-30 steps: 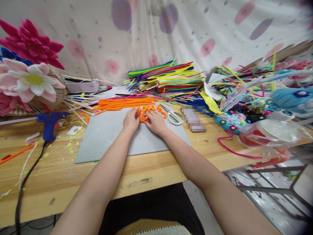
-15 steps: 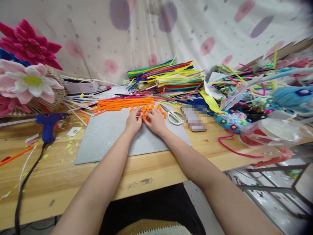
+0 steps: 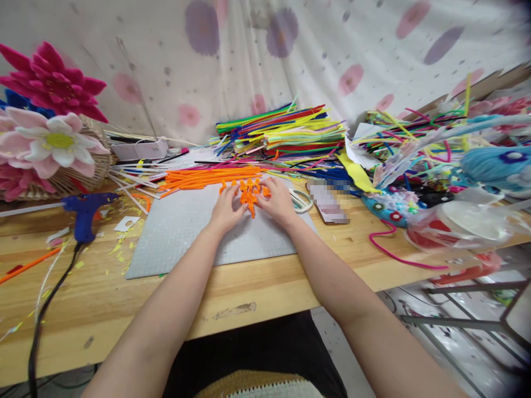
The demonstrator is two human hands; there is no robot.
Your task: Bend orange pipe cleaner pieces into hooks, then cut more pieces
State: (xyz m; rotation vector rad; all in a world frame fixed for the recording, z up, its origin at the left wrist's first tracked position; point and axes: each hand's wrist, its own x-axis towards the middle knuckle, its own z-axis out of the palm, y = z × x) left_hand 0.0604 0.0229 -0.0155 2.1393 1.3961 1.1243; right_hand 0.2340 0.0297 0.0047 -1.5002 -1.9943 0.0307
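Note:
Several small bent orange pipe-cleaner pieces (image 3: pixel 249 198) sit close together near the far edge of the grey cutting mat (image 3: pixel 178 237). At their left side is my left hand (image 3: pixel 226 211), its fingers curled over the outer pieces and its thumb towards the middle. My right hand (image 3: pixel 279 202) grips at the right side, fingers bent and partly hiding the orange loops. One orange tip points towards me between the thumbs. Just beyond my right hand, the white-handled scissors (image 3: pixel 302 202) are partly covered by it.
Straight orange pipe cleaners (image 3: pixel 203 177) lie behind the mat. Further back is a multicoloured pipe-cleaner pile (image 3: pixel 282 130). A blue glue gun (image 3: pixel 85 215) with its cord stands left, near fuzzy flowers (image 3: pixel 58 138). A phone-like slab (image 3: pixel 327 203) and a plastic-wrapped tub (image 3: pixel 460 224) lie right.
My hands have moved slightly apart, exposing more of the orange pieces between them. My right hand has shifted right and now covers the scissor blades. The view has shifted slightly.

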